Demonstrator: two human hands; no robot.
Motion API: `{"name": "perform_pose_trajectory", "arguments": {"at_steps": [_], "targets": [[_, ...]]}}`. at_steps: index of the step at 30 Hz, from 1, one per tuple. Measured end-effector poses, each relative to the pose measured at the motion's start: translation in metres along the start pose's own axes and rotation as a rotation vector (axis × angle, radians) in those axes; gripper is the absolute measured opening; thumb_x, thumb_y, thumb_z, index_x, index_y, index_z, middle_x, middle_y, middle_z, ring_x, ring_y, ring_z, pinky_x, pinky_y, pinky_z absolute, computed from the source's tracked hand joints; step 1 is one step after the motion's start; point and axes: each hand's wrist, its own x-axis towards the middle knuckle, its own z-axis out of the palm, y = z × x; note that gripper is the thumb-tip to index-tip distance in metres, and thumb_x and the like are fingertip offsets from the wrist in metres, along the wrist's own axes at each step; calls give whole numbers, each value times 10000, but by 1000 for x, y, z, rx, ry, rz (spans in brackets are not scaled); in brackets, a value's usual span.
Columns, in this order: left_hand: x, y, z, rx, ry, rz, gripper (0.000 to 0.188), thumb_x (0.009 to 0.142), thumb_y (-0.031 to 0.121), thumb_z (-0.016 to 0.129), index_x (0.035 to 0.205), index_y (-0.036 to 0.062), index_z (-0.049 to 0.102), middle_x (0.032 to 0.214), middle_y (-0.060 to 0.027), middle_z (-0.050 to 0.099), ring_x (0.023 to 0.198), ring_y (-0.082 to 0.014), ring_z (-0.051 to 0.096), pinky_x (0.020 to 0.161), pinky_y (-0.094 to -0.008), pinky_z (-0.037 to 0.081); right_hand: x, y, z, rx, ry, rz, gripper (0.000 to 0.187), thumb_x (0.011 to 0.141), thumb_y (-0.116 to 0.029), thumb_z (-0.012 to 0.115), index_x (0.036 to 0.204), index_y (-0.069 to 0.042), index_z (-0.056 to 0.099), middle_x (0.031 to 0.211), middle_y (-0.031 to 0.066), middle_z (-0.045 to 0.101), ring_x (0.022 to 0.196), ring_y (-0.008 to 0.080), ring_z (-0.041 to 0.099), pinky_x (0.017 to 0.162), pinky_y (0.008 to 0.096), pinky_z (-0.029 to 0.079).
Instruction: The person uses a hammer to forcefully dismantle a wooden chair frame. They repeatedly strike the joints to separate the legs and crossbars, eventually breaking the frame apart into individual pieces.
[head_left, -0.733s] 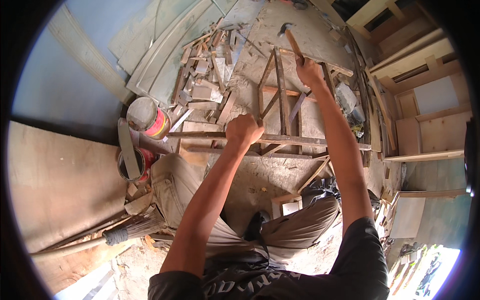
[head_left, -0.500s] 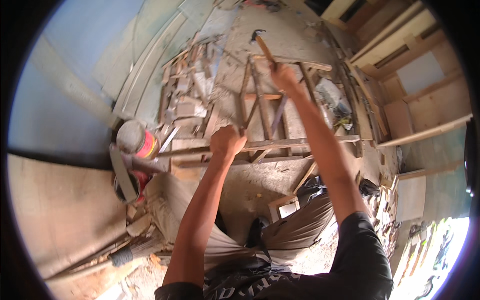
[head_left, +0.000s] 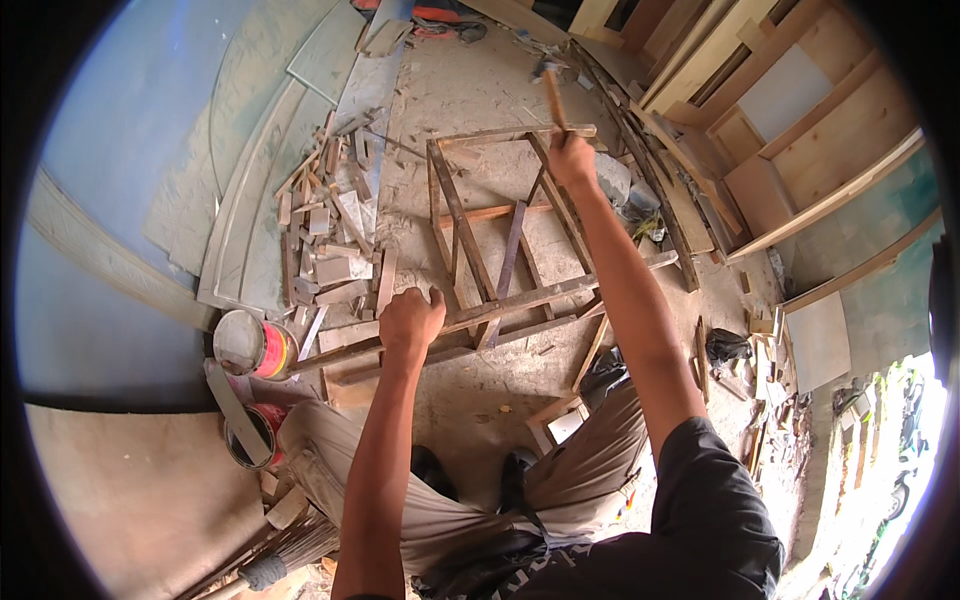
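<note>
Judge the wooden frame point(head_left: 512, 248) on the floor point(head_left: 460, 80) light but stiff, best held by its near rail point(head_left: 545, 297), with fingers of left hand point(head_left: 410, 320) clenched there, of right hand point(head_left: 572, 160) around a hammer point(head_left: 554, 98)

The person wears a black short-sleeved shirt point(head_left: 680, 540), spreading from four to six o'clock, with pale lettering point(head_left: 525, 582) on its front towards half past five. The right sleeve point(head_left: 705, 470), at four o'clock, is loose and ends above the elbow. Creased grey-brown trousers point(head_left: 590, 455) cover the legs, at five and half past seven. Dark footwear point(head_left: 515, 482) shows near six o'clock. The left hand point(head_left: 412, 320) and right hand point(head_left: 572, 160) are bare.
</note>
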Motion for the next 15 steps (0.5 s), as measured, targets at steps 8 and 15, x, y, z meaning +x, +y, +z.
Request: {"name": "perform_pose_trajectory", "arguments": {"at_steps": [8,15], "targets": [[5,4,5,-15,-12,0,501,890,444,454,923,-1,683,907,-240,674,880,-379,663,812,-444,527,53,82,-23,-138,11,111,541,934,-436,447,946,73,628,913,311,636,939,435,619,841,487,488],[7,-5,9,0,0,-16,503,890,442,449,932,-1,684,916,-249,670,884,-383,660,816,-448,525,48,79,-21,-166,-265,182,594,920,-450,414,861,93,650,796,292,648,853,420,654,787,483,521]]}}
